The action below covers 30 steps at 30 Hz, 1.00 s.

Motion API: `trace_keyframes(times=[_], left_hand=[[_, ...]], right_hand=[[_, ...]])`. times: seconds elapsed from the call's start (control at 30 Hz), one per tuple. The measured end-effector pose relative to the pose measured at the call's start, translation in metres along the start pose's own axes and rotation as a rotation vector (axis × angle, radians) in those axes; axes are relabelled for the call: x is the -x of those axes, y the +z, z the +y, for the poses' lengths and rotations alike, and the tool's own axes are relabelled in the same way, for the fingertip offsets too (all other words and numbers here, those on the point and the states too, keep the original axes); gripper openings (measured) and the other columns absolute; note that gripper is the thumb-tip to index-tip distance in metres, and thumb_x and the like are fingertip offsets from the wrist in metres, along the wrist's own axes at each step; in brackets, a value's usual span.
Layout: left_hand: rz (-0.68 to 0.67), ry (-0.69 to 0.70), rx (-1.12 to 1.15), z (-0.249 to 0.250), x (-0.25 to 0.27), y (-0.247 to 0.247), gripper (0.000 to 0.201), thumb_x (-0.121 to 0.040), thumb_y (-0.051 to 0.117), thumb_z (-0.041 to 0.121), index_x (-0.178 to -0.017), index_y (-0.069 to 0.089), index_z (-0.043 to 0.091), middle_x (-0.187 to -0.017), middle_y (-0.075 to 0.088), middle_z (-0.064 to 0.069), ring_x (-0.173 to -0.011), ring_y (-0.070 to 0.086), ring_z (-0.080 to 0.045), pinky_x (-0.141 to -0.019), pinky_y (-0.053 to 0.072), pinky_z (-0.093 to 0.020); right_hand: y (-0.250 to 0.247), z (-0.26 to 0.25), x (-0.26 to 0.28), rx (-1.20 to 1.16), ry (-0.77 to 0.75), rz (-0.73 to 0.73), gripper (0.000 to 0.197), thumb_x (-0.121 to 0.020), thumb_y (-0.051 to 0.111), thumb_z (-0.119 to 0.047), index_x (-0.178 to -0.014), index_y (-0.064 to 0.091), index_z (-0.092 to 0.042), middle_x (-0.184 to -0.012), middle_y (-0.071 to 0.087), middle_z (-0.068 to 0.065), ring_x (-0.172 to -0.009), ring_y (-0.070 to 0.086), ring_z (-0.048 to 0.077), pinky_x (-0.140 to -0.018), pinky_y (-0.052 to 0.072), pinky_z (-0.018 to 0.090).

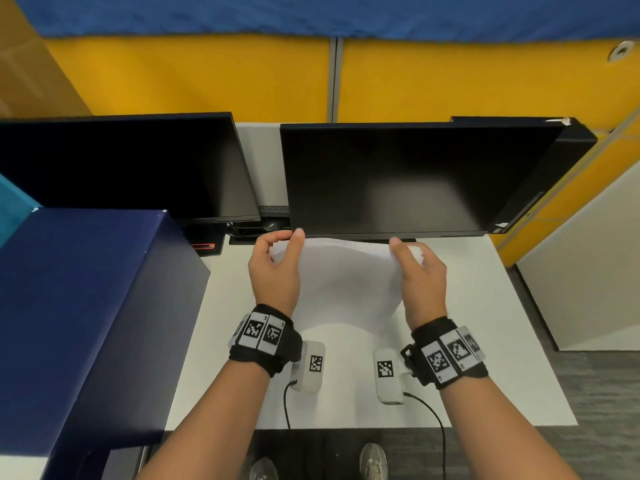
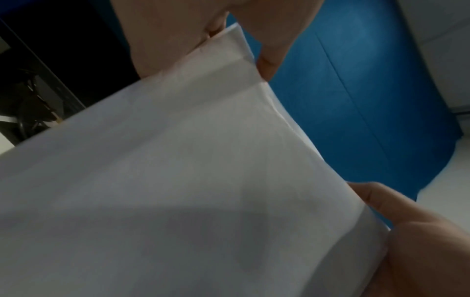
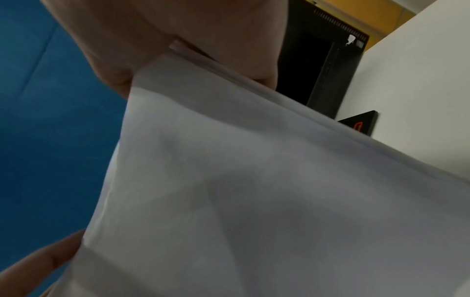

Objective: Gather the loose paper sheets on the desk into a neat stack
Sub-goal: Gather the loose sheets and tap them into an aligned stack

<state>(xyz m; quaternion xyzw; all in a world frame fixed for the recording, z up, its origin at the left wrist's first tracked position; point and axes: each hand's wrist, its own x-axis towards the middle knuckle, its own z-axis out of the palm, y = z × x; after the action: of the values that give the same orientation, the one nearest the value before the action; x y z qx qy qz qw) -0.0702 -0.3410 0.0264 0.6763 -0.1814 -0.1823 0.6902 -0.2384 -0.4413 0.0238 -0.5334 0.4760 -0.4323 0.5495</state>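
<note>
A bundle of white paper sheets (image 1: pixel 346 275) is held upright above the white desk (image 1: pixel 467 341), bowed toward me. My left hand (image 1: pixel 277 261) grips its left edge, thumb on the near face and fingers behind. My right hand (image 1: pixel 419 268) grips the right edge the same way. In the left wrist view the sheets (image 2: pixel 178 180) fill the frame, with fingers (image 2: pixel 269 58) curled over the top edge. The right wrist view shows the sheets (image 3: pixel 254 201) pinched under the fingers (image 3: pixel 178 50), layered edges slightly uneven.
Two dark monitors (image 1: pixel 398 181) (image 1: pixel 121 168) stand close behind the sheets. A large navy box (image 1: pixel 86 323) fills the desk's left side. Yellow partition panels (image 1: pixel 207 77) rise behind. My shoes (image 1: pixel 372 462) show below the desk's front edge.
</note>
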Motion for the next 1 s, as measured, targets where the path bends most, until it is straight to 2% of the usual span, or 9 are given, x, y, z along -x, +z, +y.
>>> trace_keyframes(times=[0.1,0.2,0.4,0.47,0.53,0.63,0.77,0.87,1.0], left_hand=[[-0.045,-0.011,0.006,-0.002,-0.003,0.001,0.026,-0.084,0.065,0.051,-0.101,0.064,0.031,-0.105,0.070,0.003,-0.100,0.066,-0.021,-0.087,0.058,-0.047],[-0.051,0.030,-0.070,-0.004,-0.003,0.002,0.011,-0.090,0.066,0.037,-0.100,0.063,0.036,-0.103,0.065,0.013,-0.099,0.062,-0.011,-0.086,0.057,-0.041],[-0.075,0.073,-0.107,-0.003,-0.003,0.003,0.002,-0.092,0.064,0.038,-0.092,0.062,0.040,-0.094,0.065,0.020,-0.090,0.063,-0.002,-0.082,0.058,-0.035],[-0.177,0.085,-0.093,-0.013,-0.009,-0.007,0.025,-0.087,0.072,0.030,-0.108,0.062,0.036,-0.099,0.064,0.022,-0.088,0.064,0.007,-0.075,0.058,-0.022],[-0.315,-0.012,-0.110,-0.033,-0.015,-0.015,0.048,-0.075,0.084,0.017,-0.115,0.062,0.030,-0.101,0.066,0.020,-0.090,0.066,0.008,-0.070,0.057,-0.015],[-0.362,-0.224,-0.145,-0.057,-0.013,-0.012,0.036,-0.067,0.090,0.018,-0.094,0.067,0.027,-0.096,0.074,0.005,-0.095,0.072,-0.018,-0.062,0.055,-0.012],[-0.277,-0.174,-0.069,-0.046,-0.016,0.000,0.022,-0.076,0.085,0.016,-0.082,0.067,0.027,-0.083,0.071,0.008,-0.072,0.070,0.004,-0.055,0.050,-0.008],[-0.270,-0.098,-0.031,-0.041,-0.016,-0.005,0.023,-0.074,0.086,0.014,-0.085,0.069,0.025,-0.080,0.071,0.013,-0.069,0.069,0.008,-0.058,0.052,-0.008],[-0.351,-0.110,-0.104,-0.056,-0.013,-0.016,0.053,-0.064,0.092,0.014,-0.111,0.068,0.014,-0.101,0.074,0.004,-0.092,0.071,-0.004,-0.076,0.059,-0.020]], right_hand=[[0.003,-0.005,-0.003,-0.019,-0.003,0.016,0.023,-0.086,0.065,-0.035,-0.083,0.068,-0.012,-0.084,0.065,0.003,-0.076,0.057,0.017,-0.068,0.047,0.029],[0.001,-0.006,-0.006,0.016,-0.037,0.028,0.011,-0.085,0.064,-0.023,-0.084,0.069,-0.014,-0.092,0.068,0.003,-0.083,0.057,0.016,-0.072,0.045,0.029],[0.000,-0.007,-0.007,0.070,-0.108,0.012,0.021,-0.083,0.068,-0.035,-0.093,0.069,-0.016,-0.100,0.069,-0.002,-0.093,0.061,0.010,-0.087,0.048,0.029],[-0.013,0.000,-0.010,0.018,-0.141,-0.126,0.036,-0.077,0.071,-0.036,-0.108,0.064,-0.018,-0.106,0.067,-0.003,-0.093,0.063,0.003,-0.081,0.051,0.018],[-0.026,0.018,-0.015,0.010,-0.088,-0.292,0.052,-0.072,0.082,-0.014,-0.119,0.060,-0.017,-0.109,0.069,-0.004,-0.095,0.068,0.004,-0.079,0.057,0.021],[-0.020,0.048,-0.016,0.119,0.080,-0.289,0.034,-0.070,0.085,-0.006,-0.097,0.071,-0.022,-0.092,0.077,-0.009,-0.099,0.073,0.021,-0.081,0.060,0.028],[-0.007,0.047,-0.023,0.108,0.018,-0.186,0.025,-0.074,0.084,-0.015,-0.096,0.073,-0.020,-0.096,0.076,-0.007,-0.096,0.073,0.016,-0.085,0.058,0.033],[-0.016,0.034,-0.022,0.081,-0.092,-0.180,0.041,-0.073,0.085,-0.019,-0.111,0.071,-0.012,-0.106,0.075,-0.002,-0.097,0.072,0.009,-0.083,0.057,0.025],[-0.025,0.045,-0.011,0.149,-0.026,-0.281,0.036,-0.072,0.085,-0.014,-0.102,0.070,-0.025,-0.100,0.075,-0.012,-0.090,0.071,-0.002,-0.077,0.055,0.017]])
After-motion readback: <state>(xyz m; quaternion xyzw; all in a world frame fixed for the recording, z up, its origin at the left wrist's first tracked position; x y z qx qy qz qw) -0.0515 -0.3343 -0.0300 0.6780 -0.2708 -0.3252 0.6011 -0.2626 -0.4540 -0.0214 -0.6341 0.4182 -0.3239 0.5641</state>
